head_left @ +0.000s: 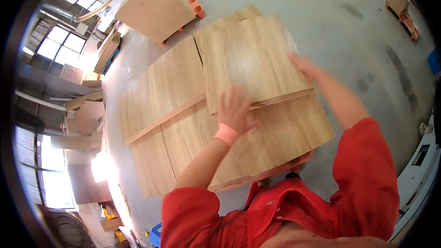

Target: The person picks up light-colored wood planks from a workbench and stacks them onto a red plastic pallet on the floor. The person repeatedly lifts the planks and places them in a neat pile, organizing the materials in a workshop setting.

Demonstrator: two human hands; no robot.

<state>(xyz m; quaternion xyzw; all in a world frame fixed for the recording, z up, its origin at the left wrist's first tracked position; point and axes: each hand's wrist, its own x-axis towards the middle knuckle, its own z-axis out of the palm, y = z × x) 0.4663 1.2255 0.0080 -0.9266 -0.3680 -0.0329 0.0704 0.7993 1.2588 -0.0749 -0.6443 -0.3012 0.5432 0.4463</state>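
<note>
A rectangular light-brown wood-grain panel point(252, 55) is lying on top of the right-hand part of a broad stack, its near edge showing several thin layers. The person's right hand point(304, 64) is meeting its right edge near the far corner; whether those fingers are clamping or only pushing, I cannot tell. The left hand point(235, 114) is showing blurred at the near edge, its fingers spreading apart and not visibly gripping anything. The step is seemingly one of squaring or shifting this panel, so doing it well would mean keeping both palms flat, pressing evenly and sparing the corners from chipping. Matching pale wood-grain panels point(177, 73) are lying beside and below it, and an orange pallet point(287, 164) is showing under the near side. Beyond, a tall brown block of stacked boards point(154, 11) is standing on the grey floor point(330, 11).
</note>
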